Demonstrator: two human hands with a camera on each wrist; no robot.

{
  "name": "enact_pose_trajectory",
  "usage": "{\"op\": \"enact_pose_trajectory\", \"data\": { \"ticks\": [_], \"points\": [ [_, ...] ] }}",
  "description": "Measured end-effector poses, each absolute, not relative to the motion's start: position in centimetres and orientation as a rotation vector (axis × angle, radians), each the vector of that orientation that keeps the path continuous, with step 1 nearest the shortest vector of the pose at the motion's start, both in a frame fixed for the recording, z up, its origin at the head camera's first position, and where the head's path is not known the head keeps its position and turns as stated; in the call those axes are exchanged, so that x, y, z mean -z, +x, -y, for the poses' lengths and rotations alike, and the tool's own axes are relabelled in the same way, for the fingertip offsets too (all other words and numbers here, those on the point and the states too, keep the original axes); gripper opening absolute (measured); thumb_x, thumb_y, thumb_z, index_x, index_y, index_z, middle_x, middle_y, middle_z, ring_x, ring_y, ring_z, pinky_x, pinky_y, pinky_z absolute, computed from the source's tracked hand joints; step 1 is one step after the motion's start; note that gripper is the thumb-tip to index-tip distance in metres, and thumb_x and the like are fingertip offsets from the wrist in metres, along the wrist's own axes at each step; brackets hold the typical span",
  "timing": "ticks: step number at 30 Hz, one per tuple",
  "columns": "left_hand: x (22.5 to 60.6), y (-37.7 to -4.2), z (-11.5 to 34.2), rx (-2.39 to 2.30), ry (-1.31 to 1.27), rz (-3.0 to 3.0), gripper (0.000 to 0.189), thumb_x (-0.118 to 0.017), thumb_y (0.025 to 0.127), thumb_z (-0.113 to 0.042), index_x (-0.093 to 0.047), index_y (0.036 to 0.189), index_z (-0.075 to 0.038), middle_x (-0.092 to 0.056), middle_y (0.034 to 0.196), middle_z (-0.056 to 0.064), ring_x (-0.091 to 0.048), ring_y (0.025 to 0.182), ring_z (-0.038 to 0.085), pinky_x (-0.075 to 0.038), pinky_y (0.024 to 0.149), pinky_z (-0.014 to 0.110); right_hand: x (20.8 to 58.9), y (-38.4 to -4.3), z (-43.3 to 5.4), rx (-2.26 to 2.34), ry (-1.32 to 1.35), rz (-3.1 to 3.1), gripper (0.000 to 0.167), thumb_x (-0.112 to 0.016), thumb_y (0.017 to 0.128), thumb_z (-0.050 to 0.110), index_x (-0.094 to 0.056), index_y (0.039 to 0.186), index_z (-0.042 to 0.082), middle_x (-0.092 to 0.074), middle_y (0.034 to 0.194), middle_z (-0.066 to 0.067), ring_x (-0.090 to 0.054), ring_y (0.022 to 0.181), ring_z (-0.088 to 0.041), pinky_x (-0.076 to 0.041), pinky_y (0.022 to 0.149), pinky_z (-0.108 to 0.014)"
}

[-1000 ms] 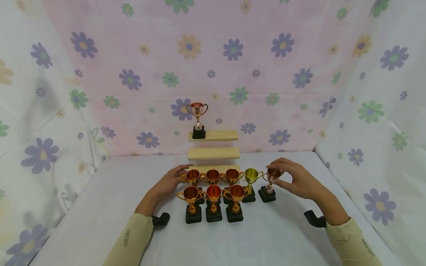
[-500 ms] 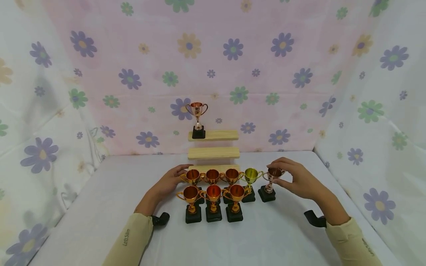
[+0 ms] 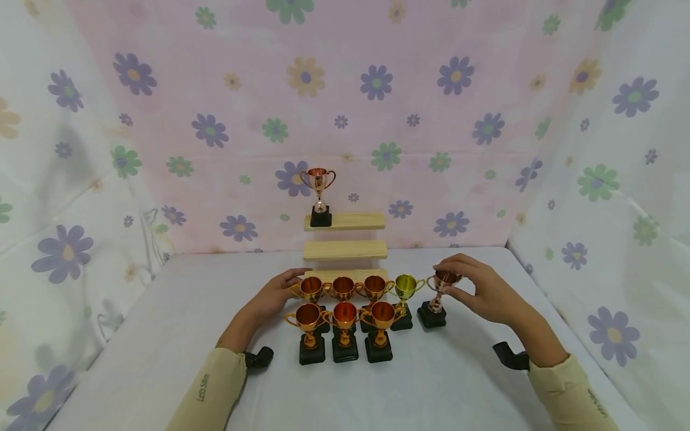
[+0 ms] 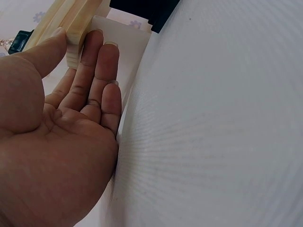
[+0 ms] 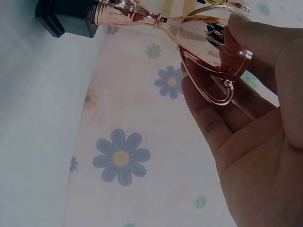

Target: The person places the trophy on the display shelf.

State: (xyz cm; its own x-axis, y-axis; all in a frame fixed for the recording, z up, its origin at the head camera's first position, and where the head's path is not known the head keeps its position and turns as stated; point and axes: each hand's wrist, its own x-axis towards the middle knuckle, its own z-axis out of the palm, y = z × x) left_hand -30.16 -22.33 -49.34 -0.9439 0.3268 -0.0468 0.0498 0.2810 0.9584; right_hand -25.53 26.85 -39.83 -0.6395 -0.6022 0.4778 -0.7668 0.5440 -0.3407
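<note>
My right hand [image 3: 485, 292] pinches the bowl of a rose-gold trophy cup [image 3: 438, 293] between thumb and fingers. In the right wrist view that trophy [image 5: 203, 40] has its two curved handles beside the fingers, and its black base [image 5: 71, 19] is close over the white cloth. At the left end of a stepped wooden stand [image 3: 345, 249], my left hand [image 3: 272, 294] grips the lowest board [image 4: 78, 26], thumb on one face and fingertips on the other. Left of centre on the top step stands another rose-gold trophy [image 3: 320, 197], upright.
Before the stand, several gold-orange trophies [image 3: 345, 329] stand in two close rows, with a yellow-gold trophy [image 3: 404, 296] at the back row's right end. The rows partly hide the lowest step. Flowered fabric [image 3: 345, 90] closes off the back and both sides of the white-covered table [image 3: 431, 383].
</note>
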Motion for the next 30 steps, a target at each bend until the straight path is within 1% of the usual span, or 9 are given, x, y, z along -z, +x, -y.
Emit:
{"op": "enact_pose_trajectory", "data": {
  "ticks": [2, 4, 9, 10, 14, 18, 26, 30],
  "points": [
    [49.5, -30.1, 22.4, -1.714, 0.342, -2.321, 0.052, -0.053, 0.108, -0.008, -0.05, 0.158, -0.021, -0.069, 0.129, 0.01, -0.061, 0.128, 0.027, -0.026, 0.123, 0.061, 39.9, -25.6, -26.9, -0.763, 1.134, 2.466, 0.049, -0.081, 0.091, 0.0, -0.067, 0.137, 0.011, -0.066, 0.128, 0.002, -0.063, 0.102, -0.008, -0.052, 0.086, -0.021],
    [49.6, -30.1, 22.4, -1.715, 0.359, -2.315, 0.052, -0.053, 0.108, -0.009, -0.049, 0.159, -0.019, -0.069, 0.13, 0.01, -0.061, 0.128, 0.027, -0.029, 0.121, 0.06, 40.0, -25.6, -27.0, -0.756, 1.134, 2.45, 0.05, -0.08, 0.091, -0.002, -0.067, 0.138, 0.01, -0.065, 0.129, 0.001, -0.063, 0.102, -0.009, -0.052, 0.087, -0.021],
    [49.7, -30.1, 22.5, -1.706, 0.42, -2.316, 0.05, -0.055, 0.111, -0.018, -0.045, 0.16, -0.012, -0.068, 0.132, 0.013, -0.061, 0.126, 0.028, -0.036, 0.115, 0.054, 40.0, -25.8, -27.2, -0.751, 1.141, 2.401, 0.052, -0.08, 0.09, -0.005, -0.067, 0.139, 0.009, -0.064, 0.131, -0.002, -0.063, 0.105, -0.009, -0.053, 0.086, -0.024],
    [49.6, -30.1, 22.5, -1.702, 0.421, -2.325, 0.05, -0.055, 0.111, -0.019, -0.046, 0.16, -0.013, -0.068, 0.132, 0.013, -0.061, 0.126, 0.028, -0.036, 0.115, 0.053, 39.9, -25.8, -27.1, -0.755, 1.142, 2.393, 0.052, -0.08, 0.09, -0.005, -0.067, 0.139, 0.009, -0.064, 0.132, -0.002, -0.063, 0.105, -0.009, -0.053, 0.086, -0.024],
    [49.5, -30.2, 22.5, -1.696, 0.429, -2.332, 0.05, -0.053, 0.111, -0.017, -0.045, 0.16, -0.013, -0.068, 0.133, 0.012, -0.061, 0.127, 0.028, -0.036, 0.116, 0.053, 39.7, -26.0, -27.0, -0.769, 1.143, 2.359, 0.053, -0.08, 0.089, -0.006, -0.067, 0.139, 0.007, -0.064, 0.132, -0.004, -0.063, 0.105, -0.009, -0.051, 0.086, -0.019],
    [49.5, -30.2, 22.4, -1.697, 0.419, -2.324, 0.051, -0.053, 0.11, -0.013, -0.045, 0.16, -0.013, -0.068, 0.133, 0.012, -0.06, 0.129, 0.029, -0.033, 0.118, 0.056, 39.5, -26.0, -27.0, -0.759, 1.126, 2.339, 0.053, -0.081, 0.088, -0.007, -0.067, 0.138, 0.005, -0.064, 0.131, -0.006, -0.063, 0.103, -0.009, -0.049, 0.085, -0.016],
    [49.4, -30.2, 22.4, -1.719, 0.381, -2.298, 0.053, -0.052, 0.108, -0.007, -0.046, 0.16, -0.015, -0.067, 0.136, 0.012, -0.06, 0.13, 0.027, -0.031, 0.121, 0.058, 39.0, -26.3, -27.1, -0.741, 1.081, 2.334, 0.053, -0.082, 0.088, -0.005, -0.067, 0.138, 0.004, -0.065, 0.132, -0.006, -0.064, 0.103, -0.009, -0.05, 0.084, -0.014],
    [49.4, -30.1, 22.4, -1.724, 0.381, -2.292, 0.053, -0.052, 0.108, -0.008, -0.045, 0.161, -0.015, -0.066, 0.137, 0.013, -0.061, 0.129, 0.027, -0.03, 0.122, 0.059, 38.4, -26.6, -27.1, -0.724, 1.085, 2.339, 0.052, -0.082, 0.089, -0.003, -0.067, 0.139, 0.006, -0.065, 0.13, -0.004, -0.065, 0.104, -0.01, -0.052, 0.085, -0.018]
  ]
}}
